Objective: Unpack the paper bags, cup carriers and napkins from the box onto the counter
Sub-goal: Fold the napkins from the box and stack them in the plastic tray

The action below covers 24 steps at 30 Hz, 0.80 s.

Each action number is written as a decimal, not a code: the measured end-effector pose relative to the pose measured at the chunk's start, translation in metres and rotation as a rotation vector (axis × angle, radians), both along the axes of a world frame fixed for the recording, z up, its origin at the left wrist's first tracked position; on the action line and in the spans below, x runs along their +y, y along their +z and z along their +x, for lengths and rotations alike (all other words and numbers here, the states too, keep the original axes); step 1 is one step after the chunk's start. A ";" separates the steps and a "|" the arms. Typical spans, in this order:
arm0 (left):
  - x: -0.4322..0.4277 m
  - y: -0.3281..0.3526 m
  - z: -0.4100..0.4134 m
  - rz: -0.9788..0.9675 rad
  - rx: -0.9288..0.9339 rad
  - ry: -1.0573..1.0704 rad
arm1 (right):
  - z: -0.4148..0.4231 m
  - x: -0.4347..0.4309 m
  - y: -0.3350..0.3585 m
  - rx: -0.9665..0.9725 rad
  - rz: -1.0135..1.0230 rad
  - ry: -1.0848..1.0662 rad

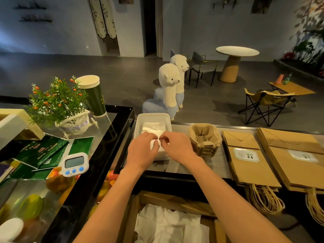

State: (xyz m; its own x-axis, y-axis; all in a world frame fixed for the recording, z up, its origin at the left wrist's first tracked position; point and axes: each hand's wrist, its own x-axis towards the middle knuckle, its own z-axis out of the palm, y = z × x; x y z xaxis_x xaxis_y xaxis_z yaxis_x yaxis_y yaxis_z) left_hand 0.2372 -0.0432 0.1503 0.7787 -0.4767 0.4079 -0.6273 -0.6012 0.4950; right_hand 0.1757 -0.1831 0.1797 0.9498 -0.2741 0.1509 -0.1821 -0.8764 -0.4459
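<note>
Napkins (pixel 154 130) are lying in a white tub (pixel 152 115) at the counter's (pixel 216 163) left end. The left hand (pixel 142 151) and right hand (pixel 177 146) are pinching the top napkins, fingers curled. Cup carriers (pixel 205 138) are sitting just beside the tub.

napkins (pixel 154 129): white, in tray (pixel 152 115), more in box (pixel 175 199) | cup carriers (pixel 205 140): stacked upright | paper bags (pixel 252 169): flat on counter (pixel 215 163)

A: Finish of the paper bags (pixel 252 165)?
B: Brown kraft paper, matt. The cup carriers (pixel 205 139): rough moulded pulp.
A: And the napkins (pixel 154 129)?
B: Soft white paper, creased. Their tub (pixel 152 115): smooth white plastic. The box (pixel 175 200): matt cardboard.
</note>
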 end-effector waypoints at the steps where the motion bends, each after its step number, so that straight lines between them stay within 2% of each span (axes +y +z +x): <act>1: 0.000 -0.003 -0.006 -0.085 -0.001 -0.020 | -0.005 0.000 -0.002 -0.039 0.082 -0.025; 5: 0.002 -0.011 -0.034 -0.326 0.084 -0.094 | -0.030 0.000 -0.012 -0.203 0.360 -0.098; 10: 0.005 -0.024 -0.065 -0.407 0.238 -0.178 | -0.071 0.003 -0.022 -0.258 0.546 -0.114; 18: 0.009 -0.065 -0.115 -0.359 0.569 -0.192 | -0.136 0.006 -0.067 -0.192 0.728 -0.156; 24: 0.015 -0.113 -0.153 -0.249 0.683 -0.204 | -0.183 0.005 -0.123 -0.076 0.834 -0.284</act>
State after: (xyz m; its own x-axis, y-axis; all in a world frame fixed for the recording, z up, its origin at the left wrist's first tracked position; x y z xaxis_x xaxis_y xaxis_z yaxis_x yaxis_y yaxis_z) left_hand 0.0845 -0.0284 0.0370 0.8033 -0.5953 -0.0195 -0.2186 -0.3252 0.9200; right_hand -0.0073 -0.1785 0.0564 0.8245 -0.5471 -0.1442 -0.2878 -0.1861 -0.9394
